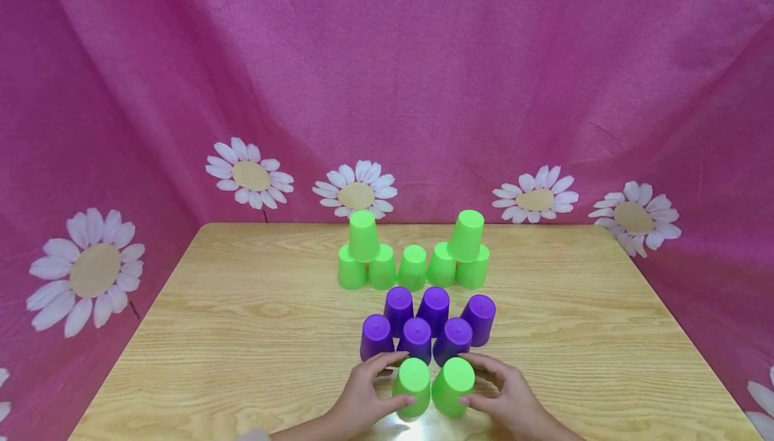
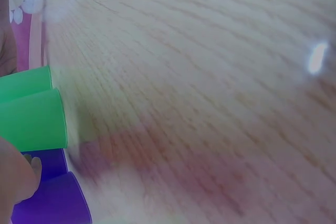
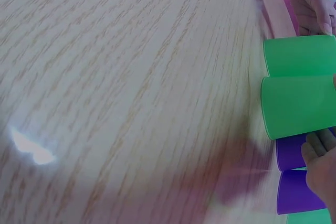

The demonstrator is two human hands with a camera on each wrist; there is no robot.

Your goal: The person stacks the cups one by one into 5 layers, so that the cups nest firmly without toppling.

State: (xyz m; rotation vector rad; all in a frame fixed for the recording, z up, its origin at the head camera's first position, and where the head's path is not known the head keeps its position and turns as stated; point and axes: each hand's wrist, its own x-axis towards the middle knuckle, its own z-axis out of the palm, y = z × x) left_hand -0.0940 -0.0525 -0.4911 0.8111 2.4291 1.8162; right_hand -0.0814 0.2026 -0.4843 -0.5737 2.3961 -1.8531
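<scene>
Left hand: the person's left hand [image 1: 370,394] pinches a bright green, tapered plastic-looking cup [image 1: 413,384], the thumb on its near side and the fingers bent round its far side.
Right hand: the person's right hand [image 1: 510,392] pinches the second green cup [image 1: 453,386] in the same manner, with thumb and fingers on opposite sides.
Held pair: both of these cups are upside down, just beside each other, between the two hands and near the front edge of the view.
Purple cups: six dark purple cups of similar shape [image 1: 414,339] stand upside down directly beyond the held pair, three in front and three behind.
Far green cups: five inverted green cups [image 1: 412,269] make a row farther back; one upper cup [image 1: 363,236] rests across the two leftmost, another [image 1: 467,236] across the two rightmost.
Table: pale wood-grain surface [image 1: 242,333].
Backdrop: pink cloth [image 1: 387,91] with white daisies [image 1: 355,192].
</scene>
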